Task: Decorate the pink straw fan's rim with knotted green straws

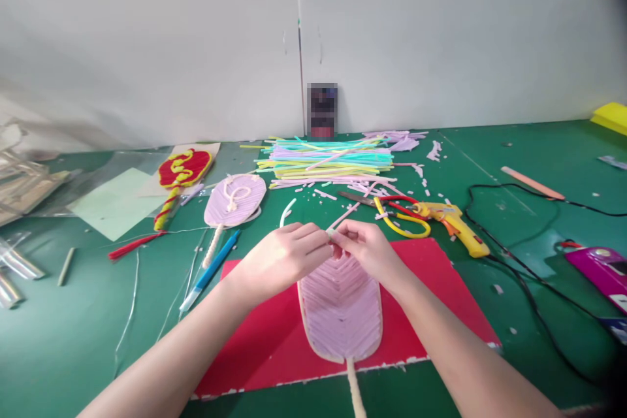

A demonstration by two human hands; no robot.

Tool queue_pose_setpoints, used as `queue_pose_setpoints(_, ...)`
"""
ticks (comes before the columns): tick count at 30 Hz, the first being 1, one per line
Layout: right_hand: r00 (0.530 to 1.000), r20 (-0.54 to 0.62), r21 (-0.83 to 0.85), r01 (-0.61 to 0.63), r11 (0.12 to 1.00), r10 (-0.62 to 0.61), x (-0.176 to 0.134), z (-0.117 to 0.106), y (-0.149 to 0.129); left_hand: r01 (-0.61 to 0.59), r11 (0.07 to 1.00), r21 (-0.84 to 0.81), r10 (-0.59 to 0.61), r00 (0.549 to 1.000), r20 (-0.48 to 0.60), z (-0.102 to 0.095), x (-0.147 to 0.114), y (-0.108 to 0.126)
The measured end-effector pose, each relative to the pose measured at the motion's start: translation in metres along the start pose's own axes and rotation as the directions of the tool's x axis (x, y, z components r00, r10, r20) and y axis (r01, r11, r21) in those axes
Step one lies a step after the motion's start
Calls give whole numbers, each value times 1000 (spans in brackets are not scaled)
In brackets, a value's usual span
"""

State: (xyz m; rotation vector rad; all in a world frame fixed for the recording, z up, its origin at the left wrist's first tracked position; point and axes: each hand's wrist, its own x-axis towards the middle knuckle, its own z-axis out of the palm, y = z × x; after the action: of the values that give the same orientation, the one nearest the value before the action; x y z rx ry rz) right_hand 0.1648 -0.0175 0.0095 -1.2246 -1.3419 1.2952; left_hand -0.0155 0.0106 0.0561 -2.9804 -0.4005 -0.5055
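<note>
My left hand (294, 251) and my right hand (365, 248) meet over the top of a lilac fan (340, 313). Both sets of fingers pinch a short, pale green pipe cleaner (331, 232), mostly hidden between the fingertips. Lilac pipe cleaners cover the fan in a V pattern, with a cream edge and a cream handle (353, 385) pointing towards me. It lies on a red board (421, 287). Just beyond the fingers is a lilac pipe cleaner (345, 214); whether it is held I cannot tell. A pale mint piece (286, 212) curves beside my left hand.
Behind my hands lies a pile of pastel pipe cleaners (328, 160) with small offcuts. Scissors (406, 225) and a yellow glue gun (460, 228) with a black cord are on the right. Leftward are another lilac fan (235, 201), a blue pen (210, 271) and a red-and-yellow fan (183, 168).
</note>
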Motion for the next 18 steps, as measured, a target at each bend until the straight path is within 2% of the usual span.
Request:
queue_pose_setpoints(3,1000,18,-13,19,1000,-18,0,1,-1,68,992,-106,-68,998,4,6,-1,1)
queue_pose_setpoints(6,998,44,2,44,999,-44,-1,0,-2,177,945,-275,-200,978,-57,16,-2,0)
queue_pose_setpoints(11,999,40,84,16,996,-19,-1,2,-4,297,826,-479,-443,867,-227,33,2,9)
queue_pose_setpoints(15,1000,10,156,-4,988,2,-3,5,-5,402,739,-540,-612,735,-291,43,5,21)
queue_pose_setpoints(17,1000,7,142,0,990,-1,-3,5,-5,403,727,-556,-624,725,-292,43,5,22)
queue_pose_setpoints(18,1000,5,123,8,992,-9,-3,4,-5,383,737,-557,-601,749,-279,41,5,21)
